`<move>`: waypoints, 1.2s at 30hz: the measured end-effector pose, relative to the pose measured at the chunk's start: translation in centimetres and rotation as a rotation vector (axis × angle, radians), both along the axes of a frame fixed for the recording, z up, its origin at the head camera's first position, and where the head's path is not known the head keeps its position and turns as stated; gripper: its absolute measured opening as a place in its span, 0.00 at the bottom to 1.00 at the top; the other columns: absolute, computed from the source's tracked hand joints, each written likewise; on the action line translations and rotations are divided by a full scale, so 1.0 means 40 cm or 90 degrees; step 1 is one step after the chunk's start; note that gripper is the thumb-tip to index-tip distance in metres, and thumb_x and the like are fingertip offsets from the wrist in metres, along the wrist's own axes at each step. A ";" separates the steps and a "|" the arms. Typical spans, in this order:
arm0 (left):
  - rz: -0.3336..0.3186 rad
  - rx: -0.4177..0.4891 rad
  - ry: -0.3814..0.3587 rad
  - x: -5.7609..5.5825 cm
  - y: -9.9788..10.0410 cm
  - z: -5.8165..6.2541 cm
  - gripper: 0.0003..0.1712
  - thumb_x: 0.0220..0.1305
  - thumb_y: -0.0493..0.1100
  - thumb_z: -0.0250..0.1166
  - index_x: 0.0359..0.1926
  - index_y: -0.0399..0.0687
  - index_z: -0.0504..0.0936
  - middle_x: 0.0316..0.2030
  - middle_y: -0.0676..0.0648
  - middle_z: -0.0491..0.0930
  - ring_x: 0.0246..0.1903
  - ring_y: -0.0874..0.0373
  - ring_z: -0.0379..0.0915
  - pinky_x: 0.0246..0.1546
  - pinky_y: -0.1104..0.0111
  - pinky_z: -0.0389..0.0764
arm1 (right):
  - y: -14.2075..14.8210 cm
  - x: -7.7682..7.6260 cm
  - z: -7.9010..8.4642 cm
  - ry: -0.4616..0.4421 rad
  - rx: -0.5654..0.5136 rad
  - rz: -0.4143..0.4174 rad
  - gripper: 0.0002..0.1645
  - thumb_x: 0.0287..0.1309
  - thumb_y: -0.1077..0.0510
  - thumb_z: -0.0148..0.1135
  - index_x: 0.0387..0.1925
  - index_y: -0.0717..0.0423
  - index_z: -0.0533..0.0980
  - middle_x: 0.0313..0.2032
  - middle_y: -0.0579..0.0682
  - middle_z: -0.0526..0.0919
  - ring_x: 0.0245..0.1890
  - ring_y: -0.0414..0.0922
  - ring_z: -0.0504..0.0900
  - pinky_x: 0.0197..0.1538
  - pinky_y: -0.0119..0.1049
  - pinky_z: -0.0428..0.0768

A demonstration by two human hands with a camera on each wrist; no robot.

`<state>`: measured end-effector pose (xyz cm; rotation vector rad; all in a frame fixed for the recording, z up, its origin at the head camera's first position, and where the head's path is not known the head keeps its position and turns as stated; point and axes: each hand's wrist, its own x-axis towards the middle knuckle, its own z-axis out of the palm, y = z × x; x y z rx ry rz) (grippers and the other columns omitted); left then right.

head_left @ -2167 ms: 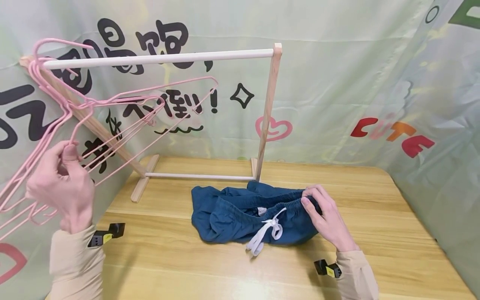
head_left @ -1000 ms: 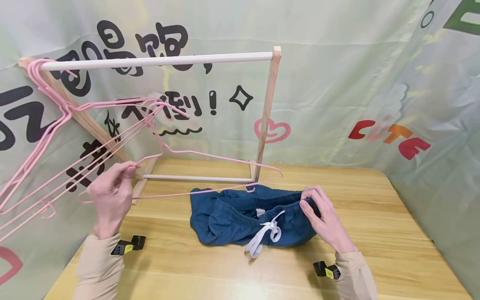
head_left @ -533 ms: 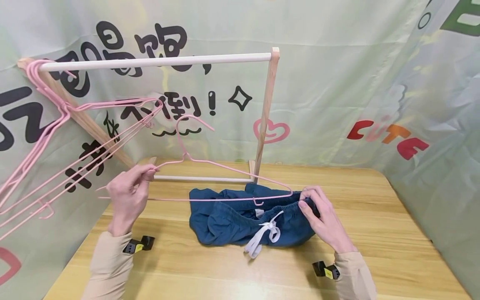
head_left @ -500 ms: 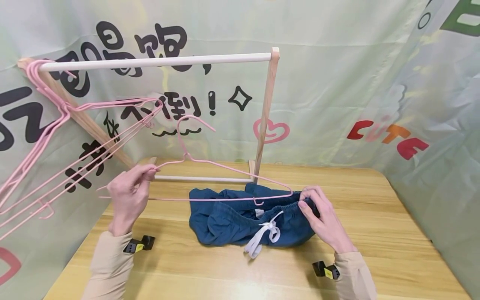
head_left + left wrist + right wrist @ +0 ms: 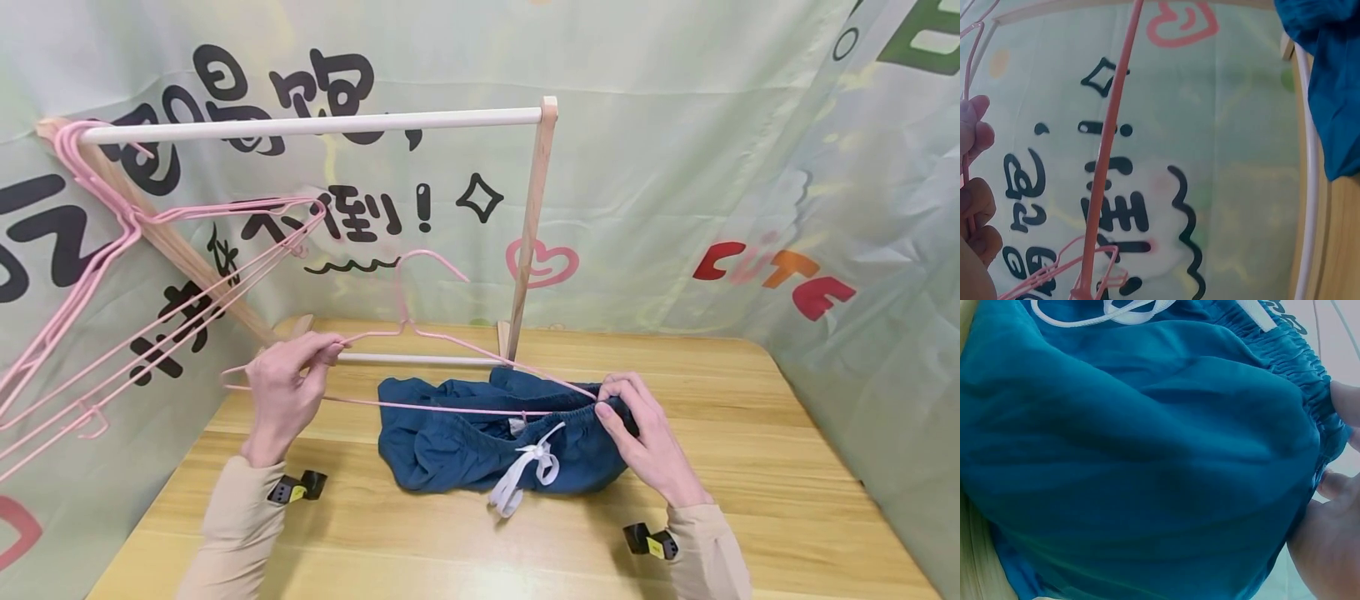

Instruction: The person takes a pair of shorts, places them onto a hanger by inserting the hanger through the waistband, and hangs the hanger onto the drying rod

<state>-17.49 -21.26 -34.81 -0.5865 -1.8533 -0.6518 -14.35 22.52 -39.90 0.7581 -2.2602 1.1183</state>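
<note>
My left hand [image 5: 291,396] pinches a pink wire hanger [image 5: 407,325] by its left shoulder, hook upward. In the left wrist view, the hanger's straight bar [image 5: 1107,150] runs in front of that hand's camera. Dark blue shorts [image 5: 457,450] with a white drawstring bow [image 5: 536,458] lie on the table, their elastic waistband spread apart. The hanger's right end dips into the waistband opening, and its tip is hidden beside my right hand [image 5: 652,433]. That hand grips the waistband's right end, thumb in front. In the right wrist view, the shorts [image 5: 1147,437] fill most of the picture.
A wooden rack with a white top rail [image 5: 322,122] stands behind the shorts. Several pink hangers [image 5: 112,208] hang at the rail's left end, close to my left arm. The wooden table [image 5: 750,467] meets printed cloth walls [image 5: 660,167] at the back and sides.
My left hand has brought the hanger from the rack's left end down and to the right, and its right end has entered the waistband. My right hand keeps its hold on the shorts.
</note>
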 end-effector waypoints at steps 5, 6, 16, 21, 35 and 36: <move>-0.021 -0.029 -0.007 -0.010 0.034 -0.009 0.21 0.74 0.54 0.58 0.34 0.47 0.90 0.24 0.49 0.86 0.15 0.61 0.69 0.22 0.72 0.59 | -0.001 0.000 -0.001 0.016 -0.004 0.003 0.12 0.59 0.73 0.62 0.40 0.57 0.75 0.46 0.51 0.76 0.51 0.36 0.73 0.62 0.21 0.65; -0.026 -0.032 -0.006 -0.012 0.041 -0.011 0.21 0.74 0.54 0.58 0.34 0.48 0.90 0.24 0.49 0.87 0.15 0.61 0.70 0.21 0.72 0.59 | -0.001 0.000 -0.001 0.022 -0.004 0.005 0.12 0.59 0.73 0.62 0.41 0.57 0.76 0.46 0.51 0.76 0.51 0.36 0.73 0.62 0.21 0.65; -0.040 -0.062 -0.032 -0.021 0.104 -0.026 0.21 0.75 0.55 0.56 0.35 0.50 0.90 0.21 0.53 0.84 0.16 0.60 0.73 0.20 0.67 0.64 | -0.011 -0.008 0.005 0.107 -0.033 0.038 0.14 0.60 0.77 0.60 0.43 0.61 0.78 0.44 0.53 0.79 0.49 0.39 0.76 0.60 0.21 0.69; -0.053 -0.072 -0.047 -0.024 0.143 -0.035 0.21 0.75 0.56 0.55 0.36 0.52 0.89 0.21 0.55 0.84 0.13 0.62 0.67 0.16 0.72 0.55 | -0.014 -0.010 0.005 0.119 -0.025 0.033 0.17 0.56 0.79 0.61 0.43 0.61 0.78 0.43 0.53 0.80 0.48 0.39 0.77 0.59 0.21 0.69; -0.099 -0.084 -0.087 -0.029 0.222 -0.068 0.11 0.71 0.50 0.63 0.37 0.55 0.89 0.21 0.57 0.83 0.12 0.66 0.61 0.16 0.74 0.55 | -0.019 -0.008 0.005 0.131 -0.017 -0.002 0.22 0.50 0.82 0.63 0.43 0.60 0.80 0.42 0.52 0.82 0.47 0.38 0.79 0.57 0.20 0.71; -0.101 -0.085 -0.090 -0.029 0.228 -0.072 0.09 0.70 0.49 0.64 0.37 0.55 0.89 0.21 0.57 0.82 0.12 0.66 0.61 0.16 0.74 0.56 | -0.019 -0.008 0.004 0.132 -0.017 -0.002 0.22 0.50 0.82 0.63 0.44 0.60 0.80 0.42 0.52 0.83 0.47 0.38 0.79 0.57 0.20 0.71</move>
